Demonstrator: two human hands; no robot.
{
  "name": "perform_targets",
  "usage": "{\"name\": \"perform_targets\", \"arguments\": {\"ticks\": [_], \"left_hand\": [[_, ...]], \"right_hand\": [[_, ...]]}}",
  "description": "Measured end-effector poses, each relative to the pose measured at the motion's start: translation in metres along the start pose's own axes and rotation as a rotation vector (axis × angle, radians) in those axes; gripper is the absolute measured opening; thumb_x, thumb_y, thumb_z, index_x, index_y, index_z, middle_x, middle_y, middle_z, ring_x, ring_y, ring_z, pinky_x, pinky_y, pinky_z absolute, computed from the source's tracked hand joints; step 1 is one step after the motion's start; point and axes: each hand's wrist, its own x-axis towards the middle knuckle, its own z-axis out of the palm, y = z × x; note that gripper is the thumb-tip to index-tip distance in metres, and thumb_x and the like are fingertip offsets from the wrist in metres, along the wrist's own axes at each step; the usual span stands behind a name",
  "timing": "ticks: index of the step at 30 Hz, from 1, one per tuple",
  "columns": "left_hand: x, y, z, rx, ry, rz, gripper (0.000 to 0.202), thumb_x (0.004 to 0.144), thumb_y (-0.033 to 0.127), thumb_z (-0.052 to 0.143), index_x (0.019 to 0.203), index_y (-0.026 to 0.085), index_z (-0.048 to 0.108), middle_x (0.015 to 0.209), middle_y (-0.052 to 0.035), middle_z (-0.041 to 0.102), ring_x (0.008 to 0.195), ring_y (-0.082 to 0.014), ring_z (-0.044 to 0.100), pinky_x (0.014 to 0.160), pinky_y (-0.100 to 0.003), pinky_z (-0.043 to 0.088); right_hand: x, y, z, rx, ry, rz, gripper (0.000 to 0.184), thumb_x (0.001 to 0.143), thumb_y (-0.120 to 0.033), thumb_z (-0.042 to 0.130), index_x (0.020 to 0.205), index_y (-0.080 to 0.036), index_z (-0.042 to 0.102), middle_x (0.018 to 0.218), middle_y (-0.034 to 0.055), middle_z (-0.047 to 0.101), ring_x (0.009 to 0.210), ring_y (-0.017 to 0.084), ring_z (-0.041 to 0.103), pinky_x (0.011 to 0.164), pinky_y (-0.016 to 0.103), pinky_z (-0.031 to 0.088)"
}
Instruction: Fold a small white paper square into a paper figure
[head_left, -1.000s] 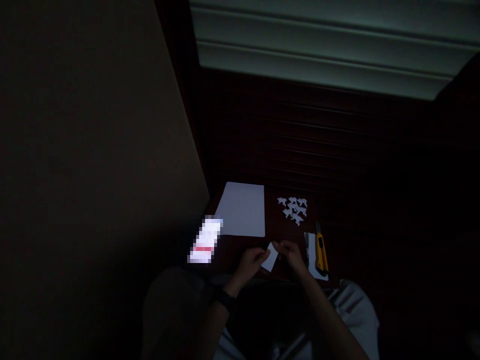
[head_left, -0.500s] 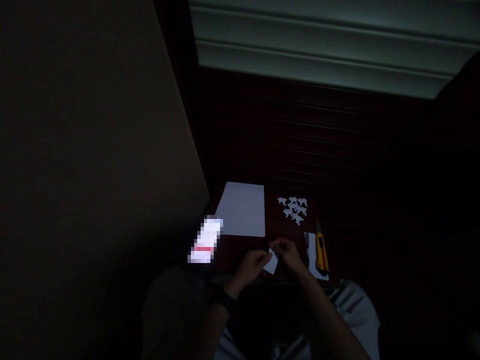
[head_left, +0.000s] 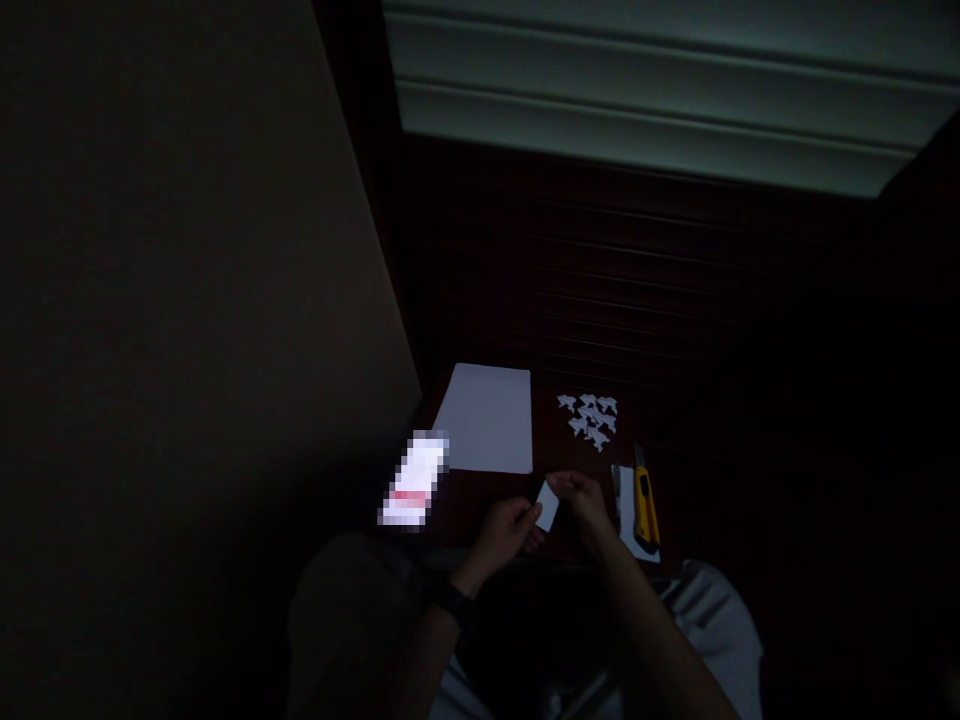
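A small white piece of paper (head_left: 547,508) is held between both hands above the front of the dark table. My left hand (head_left: 505,532) is closed, pinching the paper's left edge between thumb and fingers. At the paper's upper right corner, the fingers of my right hand (head_left: 583,500) are closed on it. Several small folded paper shapes (head_left: 592,418) lie in a cluster beyond my right hand. Just right of that hand, a yellow utility knife (head_left: 644,508) rests on a white paper strip (head_left: 627,510). The room is dim, so fine folds are hard to make out.
A large white sheet (head_left: 487,420) lies at the back left of the table. In front of it, a bright, pixelated phone-like screen (head_left: 414,480) sits at the left edge. Walls rise close behind and to the left (head_left: 225,300). My knees flank the table's front.
The small paper has turned and lifted slightly between my hands. My left fingers now show below it, and my right hand has shifted a little to the right.
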Motion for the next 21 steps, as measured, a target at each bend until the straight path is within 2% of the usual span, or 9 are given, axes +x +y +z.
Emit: {"name": "perform_targets", "arguments": {"ticks": [4, 7, 10, 13, 16, 19, 21], "left_hand": [[0.000, -0.002, -0.002, -0.010, -0.013, 0.015, 0.041, 0.077, 0.053, 0.042, 0.071, 0.013, 0.052, 0.057, -0.0037, 0.063, 0.046, -0.0114, 0.056, 0.044, -0.021, 0.042], [0.001, -0.004, -0.002, -0.014, 0.033, 0.023, 0.042, 0.077, 0.053, 0.042, 0.071, 0.013, 0.053, 0.059, -0.0040, 0.062, 0.046, -0.0111, 0.055, 0.043, -0.021, 0.042], [0.001, -0.005, -0.002, -0.011, 0.085, 0.028, 0.042, 0.076, 0.053, 0.043, 0.071, 0.013, 0.053, 0.061, -0.0036, 0.062, 0.048, -0.0115, 0.055, 0.044, -0.021, 0.043], [0.000, -0.002, -0.001, 0.011, 0.083, 0.028, 0.040, 0.074, 0.053, 0.046, 0.074, 0.014, 0.056, 0.065, -0.0023, 0.061, 0.053, -0.0129, 0.057, 0.045, -0.021, 0.043], [0.000, 0.004, -0.002, 0.073, 0.150, 0.105, 0.036, 0.074, 0.049, 0.049, 0.077, 0.015, 0.059, 0.070, -0.0012, 0.060, 0.061, -0.0134, 0.055, 0.051, -0.021, 0.042], [0.002, 0.008, -0.003, 0.135, 0.262, 0.187, 0.034, 0.076, 0.046, 0.048, 0.066, 0.015, 0.057, 0.063, 0.0004, 0.055, 0.061, -0.0121, 0.051, 0.055, -0.020, 0.039], [0.003, 0.008, -0.004, 0.125, 0.295, 0.188, 0.037, 0.076, 0.047, 0.048, 0.059, 0.015, 0.054, 0.057, 0.0015, 0.051, 0.057, -0.0109, 0.047, 0.053, -0.020, 0.036]], "right_hand": [[-0.002, -0.004, -0.002, 0.056, -0.039, 0.022, 0.035, 0.054, -0.041, 0.073, 0.073, -0.012, 0.064, 0.062, 0.0035, 0.062, 0.055, 0.014, 0.053, 0.053, 0.025, 0.041], [-0.005, -0.004, -0.002, 0.084, -0.058, 0.038, 0.037, 0.055, -0.042, 0.073, 0.076, -0.013, 0.063, 0.059, 0.0020, 0.061, 0.052, 0.013, 0.054, 0.051, 0.025, 0.041], [-0.007, -0.003, -0.005, 0.064, -0.094, 0.047, 0.033, 0.056, -0.043, 0.072, 0.065, -0.014, 0.059, 0.051, -0.0009, 0.057, 0.047, 0.011, 0.051, 0.047, 0.023, 0.039], [-0.009, -0.001, -0.007, 0.014, -0.129, 0.034, 0.032, 0.057, -0.043, 0.071, 0.058, -0.015, 0.055, 0.046, -0.0019, 0.054, 0.042, 0.010, 0.047, 0.043, 0.021, 0.036], [-0.011, -0.002, -0.008, -0.066, -0.228, 0.042, 0.032, 0.057, -0.043, 0.070, 0.057, -0.014, 0.057, 0.046, -0.0011, 0.055, 0.040, 0.009, 0.046, 0.041, 0.020, 0.034], [-0.013, -0.007, -0.006, -0.156, -0.362, 0.045, 0.032, 0.058, -0.043, 0.069, 0.055, -0.013, 0.058, 0.047, -0.0011, 0.055, 0.040, 0.008, 0.045, 0.042, 0.020, 0.033], [-0.014, -0.009, -0.004, -0.196, -0.421, 0.030, 0.032, 0.061, -0.043, 0.067, 0.054, -0.013, 0.058, 0.048, -0.0013, 0.054, 0.042, 0.008, 0.044, 0.044, 0.020, 0.033]]}}
